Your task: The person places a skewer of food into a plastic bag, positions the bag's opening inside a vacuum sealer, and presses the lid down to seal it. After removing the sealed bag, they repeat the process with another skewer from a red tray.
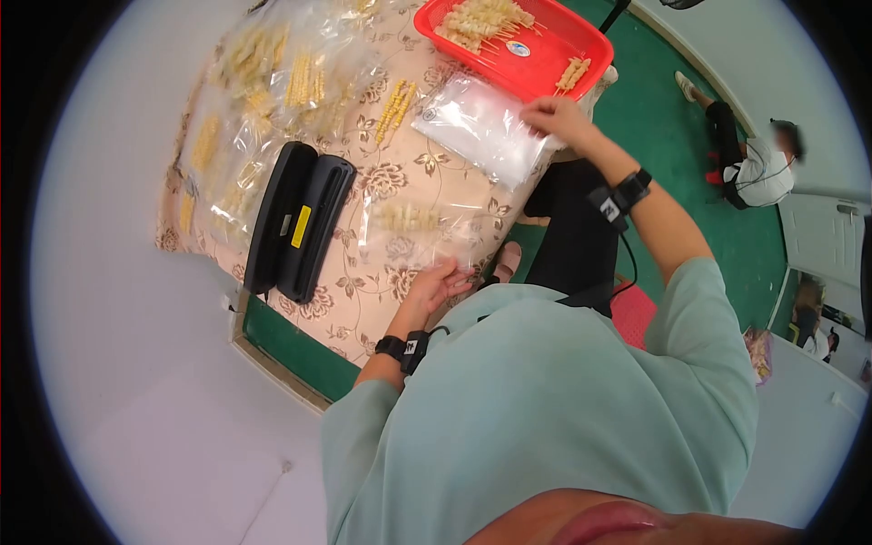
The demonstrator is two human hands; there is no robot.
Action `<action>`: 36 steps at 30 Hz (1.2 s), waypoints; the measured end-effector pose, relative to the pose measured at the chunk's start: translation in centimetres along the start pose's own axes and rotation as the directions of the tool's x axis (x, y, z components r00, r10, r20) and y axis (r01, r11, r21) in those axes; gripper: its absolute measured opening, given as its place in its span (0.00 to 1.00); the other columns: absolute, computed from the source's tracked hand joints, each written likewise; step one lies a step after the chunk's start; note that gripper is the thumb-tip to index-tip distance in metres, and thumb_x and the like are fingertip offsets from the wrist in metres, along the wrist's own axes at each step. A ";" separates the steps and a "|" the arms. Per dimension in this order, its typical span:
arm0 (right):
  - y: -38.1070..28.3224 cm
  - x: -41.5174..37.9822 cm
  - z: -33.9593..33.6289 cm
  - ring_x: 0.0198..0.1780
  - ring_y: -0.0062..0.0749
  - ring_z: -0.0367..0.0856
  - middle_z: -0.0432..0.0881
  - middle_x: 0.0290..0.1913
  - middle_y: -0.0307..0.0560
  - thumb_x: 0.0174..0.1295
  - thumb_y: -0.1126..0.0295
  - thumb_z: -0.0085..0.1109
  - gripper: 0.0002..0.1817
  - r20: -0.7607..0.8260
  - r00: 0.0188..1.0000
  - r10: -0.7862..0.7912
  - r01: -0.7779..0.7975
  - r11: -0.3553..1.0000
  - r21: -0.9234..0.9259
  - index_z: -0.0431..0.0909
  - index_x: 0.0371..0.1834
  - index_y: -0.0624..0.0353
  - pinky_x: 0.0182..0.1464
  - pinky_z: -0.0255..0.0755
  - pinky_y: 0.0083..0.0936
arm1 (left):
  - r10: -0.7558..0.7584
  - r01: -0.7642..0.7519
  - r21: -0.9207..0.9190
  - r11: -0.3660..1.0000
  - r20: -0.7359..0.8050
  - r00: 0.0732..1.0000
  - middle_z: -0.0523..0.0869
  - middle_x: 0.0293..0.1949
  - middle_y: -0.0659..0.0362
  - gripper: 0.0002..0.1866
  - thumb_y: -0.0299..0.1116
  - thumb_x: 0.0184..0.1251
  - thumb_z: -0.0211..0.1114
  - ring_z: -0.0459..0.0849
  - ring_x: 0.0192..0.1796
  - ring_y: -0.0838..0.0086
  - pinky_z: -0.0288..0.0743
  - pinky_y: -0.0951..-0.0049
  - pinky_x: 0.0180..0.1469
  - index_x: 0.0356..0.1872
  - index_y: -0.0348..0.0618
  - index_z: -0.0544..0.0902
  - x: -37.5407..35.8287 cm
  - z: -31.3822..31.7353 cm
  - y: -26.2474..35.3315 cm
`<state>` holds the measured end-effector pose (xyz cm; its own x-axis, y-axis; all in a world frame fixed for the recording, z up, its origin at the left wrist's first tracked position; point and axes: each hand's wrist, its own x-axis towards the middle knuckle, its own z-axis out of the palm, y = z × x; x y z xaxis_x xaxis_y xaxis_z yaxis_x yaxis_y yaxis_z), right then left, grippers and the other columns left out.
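Observation:
On the flowered tablecloth lies a clear plastic bag with pale skewers inside. The fingers of my left hand are at its near edge, with the film between thumb and fingers. My right hand is beside the red basket, over a stack of clear plastic bags. Its fingertips are pinched together, and I cannot make out what they hold. Several pale skewers are heaped at the basket's far end, with a small group at the near end.
A black vacuum sealer stands with its lid raised on the table. Filled bags of skewers cover the table's far left part. Yellow corn-like skewers lie loose mid-table. Another person sits by the wall at the right.

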<state>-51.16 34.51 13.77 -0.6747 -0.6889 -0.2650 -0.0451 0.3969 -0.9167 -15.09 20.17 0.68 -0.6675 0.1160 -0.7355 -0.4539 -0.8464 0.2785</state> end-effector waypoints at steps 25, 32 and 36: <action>5.1 24.9 -7.4 0.36 0.42 0.85 0.86 0.32 0.51 0.54 0.58 0.63 0.14 -0.271 0.913 -0.305 0.078 0.783 -0.617 0.87 0.37 0.54 0.42 0.77 0.34 | -0.035 0.028 -0.068 0.997 -0.111 0.993 0.82 0.50 0.49 0.18 0.36 0.67 0.64 0.82 0.54 0.57 0.78 0.53 0.56 0.52 0.37 0.73 -0.4 0.0 -0.3; 5.6 24.7 -6.9 0.38 0.45 0.85 0.85 0.34 0.54 0.54 0.62 0.61 0.12 -0.245 0.926 -0.286 0.058 0.751 -0.658 0.87 0.36 0.53 0.45 0.78 0.36 | -0.028 0.020 -0.077 0.997 -0.110 0.994 0.82 0.48 0.48 0.15 0.35 0.67 0.64 0.82 0.54 0.55 0.79 0.53 0.55 0.49 0.38 0.73 -0.4 -0.1 -0.3; 5.9 23.7 -6.9 0.36 0.42 0.85 0.86 0.34 0.52 0.56 0.61 0.61 0.13 -0.307 0.884 -0.353 0.112 0.796 -0.594 0.86 0.39 0.56 0.41 0.77 0.34 | -0.023 0.014 -0.084 0.996 -0.109 0.994 0.82 0.47 0.48 0.14 0.35 0.67 0.63 0.82 0.53 0.55 0.79 0.52 0.55 0.48 0.39 0.73 -0.4 -0.2 -0.4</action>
<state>-72.49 24.65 4.17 -0.8063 -0.5631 0.1808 -0.5492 0.5995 -0.5822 -14.50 20.38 0.69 -0.5883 0.0781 -0.8049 -0.4119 -0.8855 0.2151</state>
